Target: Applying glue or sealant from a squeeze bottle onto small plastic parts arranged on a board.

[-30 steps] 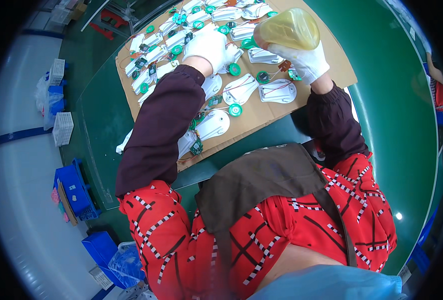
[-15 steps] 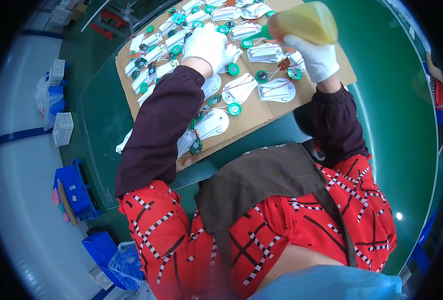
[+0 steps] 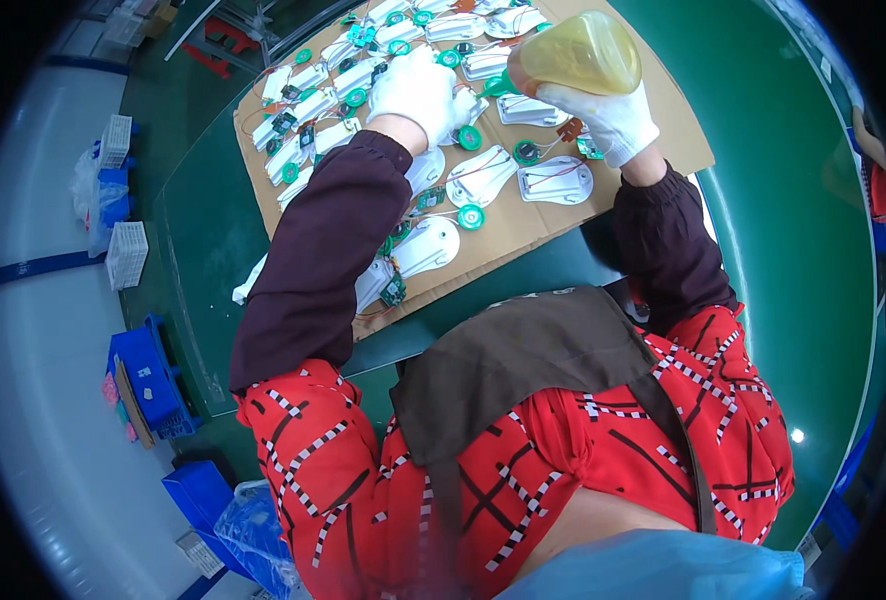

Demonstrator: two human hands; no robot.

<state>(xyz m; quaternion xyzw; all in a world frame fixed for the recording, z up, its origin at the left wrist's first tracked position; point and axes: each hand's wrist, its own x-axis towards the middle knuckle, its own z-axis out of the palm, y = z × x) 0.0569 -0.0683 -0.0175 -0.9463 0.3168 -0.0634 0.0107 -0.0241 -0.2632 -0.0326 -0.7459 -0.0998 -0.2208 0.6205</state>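
My right hand (image 3: 608, 120), in a white glove, is wrapped round a squeeze bottle (image 3: 588, 55) of yellowish liquid. The bottle is tipped over, its green nozzle (image 3: 498, 86) pointing down and left toward my left hand (image 3: 415, 92). That hand, gloved too, is closed low among white plastic housings; its fingertips are hidden, so what it grips cannot be made out. Near it lie a housing with an oval end (image 3: 481, 176), another housing (image 3: 555, 180), a green round part (image 3: 469, 138) on thin wires and a small green circuit board (image 3: 393, 291).
A cardboard sheet (image 3: 503, 240) carries several rows of these wired housings on the green table (image 3: 763, 200). Blue bins (image 3: 148, 375) and white baskets (image 3: 126, 257) stand on the left. At the far right edge, part of another person (image 3: 878, 170) shows.
The squeeze bottle and my right hand have moved left and slightly down, bringing the nozzle closer to my left hand. My left hand has stayed nearly in place.
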